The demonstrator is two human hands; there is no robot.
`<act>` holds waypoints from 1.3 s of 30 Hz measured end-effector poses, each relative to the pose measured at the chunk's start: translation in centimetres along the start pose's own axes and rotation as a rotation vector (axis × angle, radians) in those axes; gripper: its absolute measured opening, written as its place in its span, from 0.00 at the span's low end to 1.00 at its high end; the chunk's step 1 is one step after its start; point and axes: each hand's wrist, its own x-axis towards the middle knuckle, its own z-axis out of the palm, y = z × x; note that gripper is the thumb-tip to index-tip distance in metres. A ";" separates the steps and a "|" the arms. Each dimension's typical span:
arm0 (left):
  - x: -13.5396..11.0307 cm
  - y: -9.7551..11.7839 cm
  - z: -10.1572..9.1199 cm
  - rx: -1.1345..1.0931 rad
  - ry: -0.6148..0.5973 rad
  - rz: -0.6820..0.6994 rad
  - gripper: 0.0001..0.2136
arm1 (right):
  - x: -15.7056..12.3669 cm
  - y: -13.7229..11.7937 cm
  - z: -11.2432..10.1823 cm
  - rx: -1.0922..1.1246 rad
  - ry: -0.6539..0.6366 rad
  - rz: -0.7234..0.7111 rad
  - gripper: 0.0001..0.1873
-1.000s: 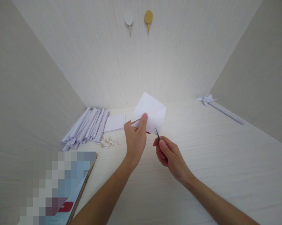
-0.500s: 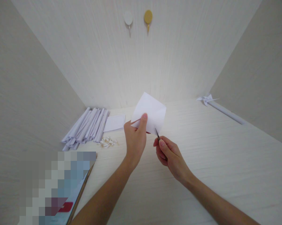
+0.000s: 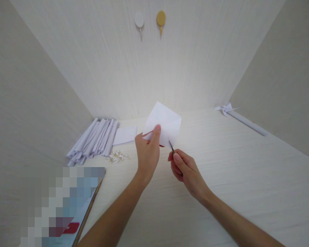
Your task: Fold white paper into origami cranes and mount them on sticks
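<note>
My left hand pinches a white square of paper by its lower left corner and holds it up over the pale table. My right hand is closed round a small pair of scissors, whose thin dark blades point up and touch the paper's lower edge. Most of the scissors is hidden in the fist.
At the back left lie a bundle of rolled white paper sticks, a small white paper square and a heap of tiny pale pins. A finished paper pinwheel lies at the back right. A blurred package sits at the lower left. Two hooks hang on the wall.
</note>
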 end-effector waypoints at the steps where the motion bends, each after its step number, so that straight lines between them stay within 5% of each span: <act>1: 0.0 0.0 0.0 0.001 -0.002 0.001 0.16 | 0.0 0.0 0.0 -0.002 0.000 -0.001 0.15; 39: -0.4 -0.1 -0.1 0.018 -0.050 -0.020 0.16 | 0.1 -0.2 0.0 -0.044 0.037 -0.019 0.16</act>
